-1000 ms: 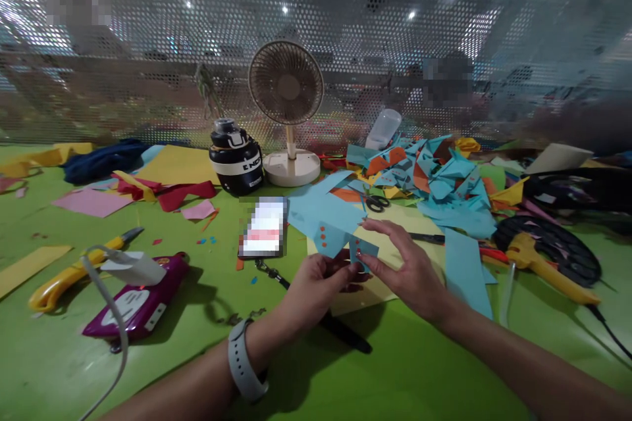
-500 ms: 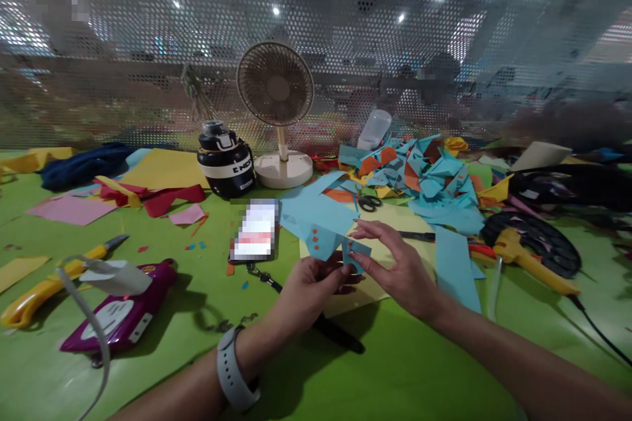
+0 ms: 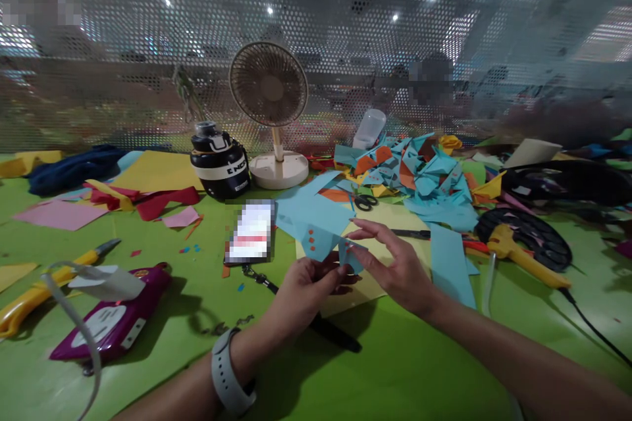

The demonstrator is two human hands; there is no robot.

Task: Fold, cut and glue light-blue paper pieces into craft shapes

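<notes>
A folded light-blue paper piece [image 3: 316, 235] with small orange squares on it is pinched in my left hand [image 3: 311, 286], low at the centre. A small blue flap [image 3: 349, 256] stands up at its right end. My right hand [image 3: 390, 263] is just to the right, thumb at the flap and index finger stretched out above it, with a gap between them. Other light-blue sheets [image 3: 323, 194] lie behind the folded piece, and a pale yellow sheet [image 3: 415, 253] is beneath my hands.
A phone [image 3: 250, 231], a dark bottle [image 3: 220, 164] and a fan [image 3: 279, 170] stand behind left. Scissors [image 3: 365, 202] lie near a blue paper pile [image 3: 429, 171]. A yellow glue gun [image 3: 528, 260] is right; a purple power strip [image 3: 111, 316] and yellow cutter [image 3: 54, 283] are left.
The whole view has shifted slightly, so things appear a little further left. The small blue flap is tilted differently against my right thumb; my left hand keeps its hold.
</notes>
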